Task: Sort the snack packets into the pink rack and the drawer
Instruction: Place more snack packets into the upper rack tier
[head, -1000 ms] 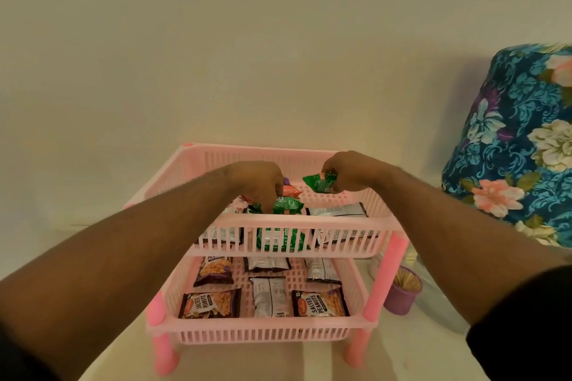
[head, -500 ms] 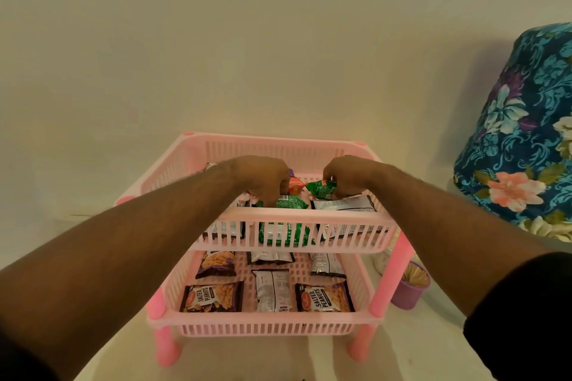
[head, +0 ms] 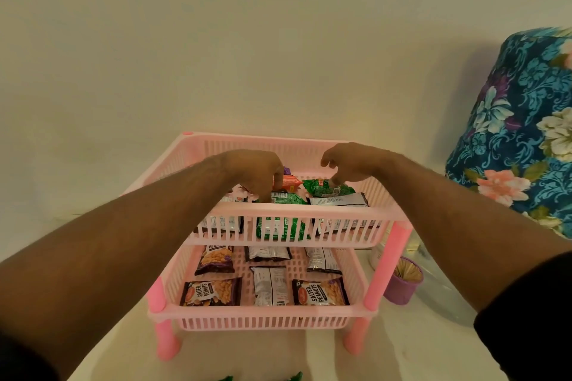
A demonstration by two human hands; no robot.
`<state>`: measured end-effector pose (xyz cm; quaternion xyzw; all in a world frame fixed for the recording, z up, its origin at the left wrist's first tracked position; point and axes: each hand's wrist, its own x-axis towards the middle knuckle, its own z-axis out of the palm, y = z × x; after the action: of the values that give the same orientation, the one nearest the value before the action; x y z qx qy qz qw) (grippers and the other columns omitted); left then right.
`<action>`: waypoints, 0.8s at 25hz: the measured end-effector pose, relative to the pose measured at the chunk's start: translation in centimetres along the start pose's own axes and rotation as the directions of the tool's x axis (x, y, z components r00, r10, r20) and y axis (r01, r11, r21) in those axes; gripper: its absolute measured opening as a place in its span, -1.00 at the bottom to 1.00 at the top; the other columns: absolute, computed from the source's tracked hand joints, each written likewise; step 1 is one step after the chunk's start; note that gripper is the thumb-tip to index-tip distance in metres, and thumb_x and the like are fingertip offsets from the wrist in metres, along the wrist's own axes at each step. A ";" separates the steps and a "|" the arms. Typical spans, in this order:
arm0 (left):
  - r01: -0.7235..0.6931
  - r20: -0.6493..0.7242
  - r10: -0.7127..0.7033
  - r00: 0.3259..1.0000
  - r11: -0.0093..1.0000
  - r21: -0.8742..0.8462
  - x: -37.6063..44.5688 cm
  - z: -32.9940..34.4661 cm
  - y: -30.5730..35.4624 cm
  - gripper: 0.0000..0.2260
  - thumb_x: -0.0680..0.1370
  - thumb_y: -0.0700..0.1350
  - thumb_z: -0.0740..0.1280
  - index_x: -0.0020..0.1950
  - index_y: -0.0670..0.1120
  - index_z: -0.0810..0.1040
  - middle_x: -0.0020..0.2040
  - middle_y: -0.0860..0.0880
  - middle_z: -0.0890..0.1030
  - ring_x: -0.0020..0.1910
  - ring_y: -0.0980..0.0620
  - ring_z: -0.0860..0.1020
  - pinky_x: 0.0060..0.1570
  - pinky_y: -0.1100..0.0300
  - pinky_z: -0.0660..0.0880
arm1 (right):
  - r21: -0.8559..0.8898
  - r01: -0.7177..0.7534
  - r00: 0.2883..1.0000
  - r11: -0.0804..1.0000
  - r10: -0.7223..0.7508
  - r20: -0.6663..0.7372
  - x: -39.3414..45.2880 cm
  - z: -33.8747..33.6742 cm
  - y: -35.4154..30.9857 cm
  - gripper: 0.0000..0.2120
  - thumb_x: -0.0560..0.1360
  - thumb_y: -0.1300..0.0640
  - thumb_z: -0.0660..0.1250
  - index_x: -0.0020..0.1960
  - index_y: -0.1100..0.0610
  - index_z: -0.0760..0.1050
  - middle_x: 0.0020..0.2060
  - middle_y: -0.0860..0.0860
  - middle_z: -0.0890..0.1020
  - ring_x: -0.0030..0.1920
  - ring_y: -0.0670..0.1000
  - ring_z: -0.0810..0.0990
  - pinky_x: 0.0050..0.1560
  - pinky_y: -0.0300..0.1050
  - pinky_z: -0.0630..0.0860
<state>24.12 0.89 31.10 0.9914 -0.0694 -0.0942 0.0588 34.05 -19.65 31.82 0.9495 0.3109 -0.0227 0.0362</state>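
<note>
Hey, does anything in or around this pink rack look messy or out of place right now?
Mostly tidy. The green packet under the right hand lies tilted across the silver packet on the top shelf, and green scraps show on the floor in front.
</note>
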 end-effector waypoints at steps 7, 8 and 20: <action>-0.008 -0.425 -0.078 0.902 0.981 -0.195 -3.8 -0.6 -0.7 -0.66 0.45 -0.14 0.51 0.20 -0.06 0.56 0.07 0.01 0.58 -0.02 0.06 0.54 -0.03 0.21 0.50 | 0.116 0.004 0.949 0.993 0.033 -0.315 -5.7 -4.1 -1.0 -0.66 0.55 0.05 0.39 0.29 0.11 0.55 0.16 0.04 0.66 0.16 0.08 0.59 0.23 0.01 0.50; -0.034 -0.508 -0.096 0.856 0.970 -0.241 -4.9 -0.4 -0.5 -0.68 0.46 -0.12 0.50 0.19 -0.04 0.56 0.06 0.02 0.59 -0.05 0.09 0.55 -0.06 0.23 0.49 | 0.145 0.018 0.928 0.989 0.037 -0.370 -6.9 -4.1 -1.5 -0.69 0.55 0.03 0.38 0.25 0.10 0.58 0.12 0.03 0.67 0.12 0.06 0.60 0.20 0.01 0.51; -0.265 -0.725 -0.096 0.682 0.892 -0.367 -19.1 12.3 4.1 -0.82 0.45 -0.08 0.48 0.04 0.03 0.62 -0.10 0.14 0.57 -0.16 0.17 0.55 -0.17 0.30 0.48 | 0.456 0.231 0.777 0.859 0.119 -0.618 -20.4 6.4 -10.5 -0.86 0.53 -0.06 0.38 -0.10 -0.01 0.60 -0.23 -0.16 0.64 -0.20 -0.12 0.59 -0.19 -0.08 0.53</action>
<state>2.64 -1.56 23.01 0.9013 -0.0641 0.2956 0.3100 11.27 -23.69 26.19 0.8669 0.3169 0.2120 -0.3212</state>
